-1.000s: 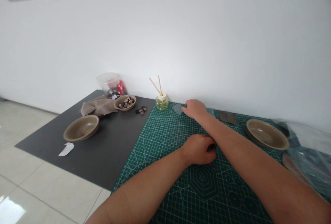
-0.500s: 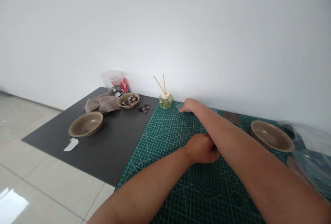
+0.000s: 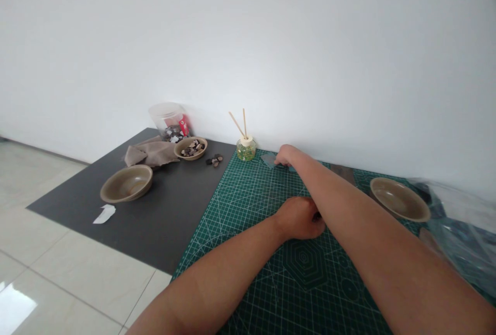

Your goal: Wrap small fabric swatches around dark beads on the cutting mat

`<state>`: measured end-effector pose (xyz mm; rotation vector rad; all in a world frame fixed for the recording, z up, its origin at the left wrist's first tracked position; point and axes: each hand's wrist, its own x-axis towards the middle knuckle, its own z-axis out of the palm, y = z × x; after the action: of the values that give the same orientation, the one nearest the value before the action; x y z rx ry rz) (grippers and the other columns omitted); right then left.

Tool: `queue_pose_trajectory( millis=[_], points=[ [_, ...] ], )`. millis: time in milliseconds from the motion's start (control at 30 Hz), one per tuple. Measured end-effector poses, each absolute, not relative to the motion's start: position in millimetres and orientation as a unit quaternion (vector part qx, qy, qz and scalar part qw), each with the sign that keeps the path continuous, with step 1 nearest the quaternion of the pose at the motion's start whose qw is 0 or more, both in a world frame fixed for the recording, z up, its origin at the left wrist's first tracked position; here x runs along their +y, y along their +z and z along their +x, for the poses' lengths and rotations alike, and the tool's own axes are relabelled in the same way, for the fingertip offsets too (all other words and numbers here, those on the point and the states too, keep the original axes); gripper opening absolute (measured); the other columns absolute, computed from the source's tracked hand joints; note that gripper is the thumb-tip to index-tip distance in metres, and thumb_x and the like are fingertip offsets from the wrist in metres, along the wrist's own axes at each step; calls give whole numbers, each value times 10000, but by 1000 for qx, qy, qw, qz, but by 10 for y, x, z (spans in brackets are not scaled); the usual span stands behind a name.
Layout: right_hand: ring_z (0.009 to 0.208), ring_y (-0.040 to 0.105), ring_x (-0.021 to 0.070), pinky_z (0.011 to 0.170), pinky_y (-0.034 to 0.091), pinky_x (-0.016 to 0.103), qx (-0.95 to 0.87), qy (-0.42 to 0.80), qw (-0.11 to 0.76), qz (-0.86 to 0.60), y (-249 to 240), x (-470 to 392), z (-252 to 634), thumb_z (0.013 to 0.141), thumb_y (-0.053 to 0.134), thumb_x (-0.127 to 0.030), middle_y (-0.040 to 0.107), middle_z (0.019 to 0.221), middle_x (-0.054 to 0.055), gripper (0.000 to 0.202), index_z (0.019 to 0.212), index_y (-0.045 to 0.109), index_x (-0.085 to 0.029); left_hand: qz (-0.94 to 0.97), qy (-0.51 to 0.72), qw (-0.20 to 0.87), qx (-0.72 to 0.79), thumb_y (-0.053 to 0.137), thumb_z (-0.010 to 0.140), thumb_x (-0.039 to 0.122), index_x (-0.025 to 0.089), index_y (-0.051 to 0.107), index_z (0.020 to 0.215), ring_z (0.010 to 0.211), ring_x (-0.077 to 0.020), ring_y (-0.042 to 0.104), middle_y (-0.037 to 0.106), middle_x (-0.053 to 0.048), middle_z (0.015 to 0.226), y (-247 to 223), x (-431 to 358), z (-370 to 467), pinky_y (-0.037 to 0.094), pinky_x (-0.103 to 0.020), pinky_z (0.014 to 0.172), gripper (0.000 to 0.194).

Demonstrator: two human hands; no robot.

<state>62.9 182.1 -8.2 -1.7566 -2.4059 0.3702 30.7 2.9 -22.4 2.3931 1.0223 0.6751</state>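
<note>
My right hand (image 3: 287, 155) reaches to the back of the green cutting mat (image 3: 248, 201), close to the wall. Its fingers are bent down and drawn together beside a thin bluish-grey flat piece (image 3: 268, 159); what lies under them is hidden. My left hand (image 3: 301, 218) is closed in a fist low over the middle of the mat, beneath my right forearm. A small dark spot shows at its curled fingers, too little to name. Left of my right hand stands a reed diffuser (image 3: 246, 150) with two sticks.
On the dark board at left are an empty brown bowl (image 3: 127, 184), a bowl of small pieces (image 3: 190, 148), loose pieces (image 3: 214, 160), a cloth (image 3: 152, 152), a clear jar (image 3: 169, 119) and white paper (image 3: 104, 214). At right sit another bowl (image 3: 401, 200) and clear plastic (image 3: 461, 232).
My right hand has drawn back slightly to the right, and more of the bluish-grey flat piece shows. My left hand stays closed in nearly the same place. The view has shifted a little.
</note>
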Motion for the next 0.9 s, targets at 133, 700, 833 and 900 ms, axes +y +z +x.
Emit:
queue_pose_trajectory(
  millis=[133, 700, 833, 900],
  points=[
    [696, 647, 257, 585, 493, 330, -756, 140, 38, -639, 35, 1678, 658, 627, 701, -282, 677, 697, 144, 207, 735, 692, -105, 864, 256, 249, 356, 495, 735, 188, 146, 636, 824, 728, -192, 627, 673, -59, 817, -231, 40, 300, 463, -257, 622, 172],
    [436, 531, 128, 376, 429, 234, -432, 458, 545, -553, 79, -172, 1932, 565, 672, -263, 544, 502, -27, 195, 634, 504, -193, 760, 321, 390, 410, 533, 711, 137, 108, 644, 773, 571, -96, 465, 544, 15, 612, -242, 103, 320, 358, -199, 530, 130],
    [456, 525, 135, 374, 428, 244, -410, 451, 560, -562, -157, -191, 2055, 553, 684, -253, 554, 555, -44, 301, 790, 503, -211, 723, 353, 436, 402, 562, 698, 128, 116, 639, 847, 549, -73, 423, 491, 40, 599, -242, 129, 296, 336, -188, 521, 168],
    [475, 531, 135, 380, 429, 239, -434, 458, 549, -548, -195, -168, 2086, 559, 687, -245, 565, 594, -53, 394, 897, 487, -218, 698, 372, 468, 394, 577, 701, 151, 112, 629, 900, 544, -69, 425, 494, 38, 614, -260, 148, 286, 339, -190, 520, 209]
  ],
)
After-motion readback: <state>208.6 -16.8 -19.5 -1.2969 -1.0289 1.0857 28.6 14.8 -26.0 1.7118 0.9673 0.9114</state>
